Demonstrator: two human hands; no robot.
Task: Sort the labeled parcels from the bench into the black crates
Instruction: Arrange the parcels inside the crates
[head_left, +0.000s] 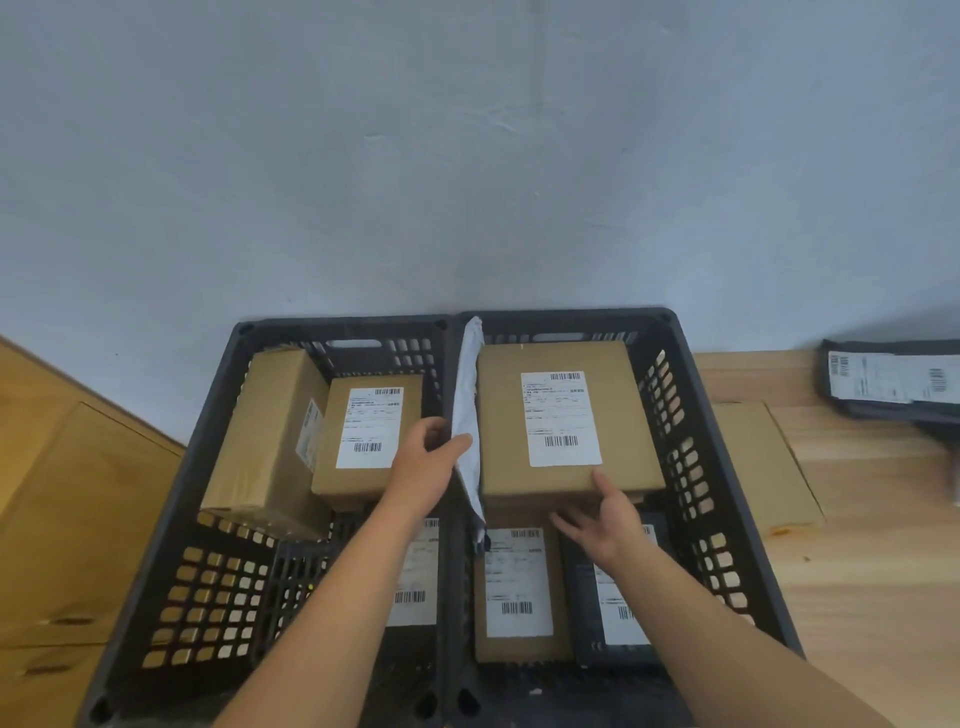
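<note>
The left hand (423, 467) pinches a white mailer (466, 395) that stands on edge against the left wall of the right crate (693, 467). The right hand (608, 525) is open, with its thumb on the near edge of the large box (561, 415) in that crate and its fingers spread below. The left crate (208, 571) holds more boxes. Black labelled parcels (893, 384) lie on the table (857, 545) to the right.

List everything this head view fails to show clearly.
Head view only:
Large box label: print too small and blurred to read.
Parcel in the left crate: mostly covered by the left forearm.
Black parcel: label partly hidden by the right forearm.
Dark mailers on the bench: cut off by the right edge.
</note>
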